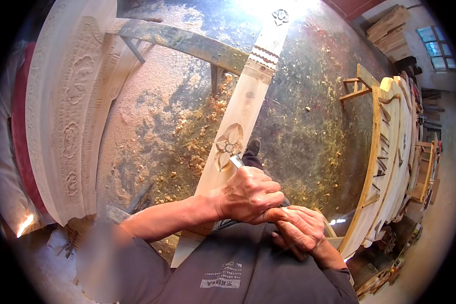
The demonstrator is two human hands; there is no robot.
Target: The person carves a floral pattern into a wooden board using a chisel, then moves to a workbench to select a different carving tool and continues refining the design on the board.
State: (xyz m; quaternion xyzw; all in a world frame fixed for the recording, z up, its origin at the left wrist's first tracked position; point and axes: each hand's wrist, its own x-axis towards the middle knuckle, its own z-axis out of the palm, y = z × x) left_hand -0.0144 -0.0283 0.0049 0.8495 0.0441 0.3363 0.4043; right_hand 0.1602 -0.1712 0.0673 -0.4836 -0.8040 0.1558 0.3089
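Observation:
A long pale board (250, 93) runs from beneath my body toward the far side. It bears a carved flower (230, 146) with petals cut into the wood. Just beside the lowest petal rests the metal blade of a carving chisel (236, 160). My left hand (252, 195) is wrapped round the chisel behind its blade. Close against it, my right hand (303, 229) is closed at the rear of the tool, where the handle is mostly hidden by my fingers. Farther up the board are a zigzag carved band (263, 58) and another small flower (280, 17).
A wooden beam (182, 41) supports the board's far part. On the left stands a large carved panel (78, 101). At right, a bench (377, 152) holds several carving tools. Wood shavings (200, 131) litter the floor, and planks (387, 25) lean at the back right.

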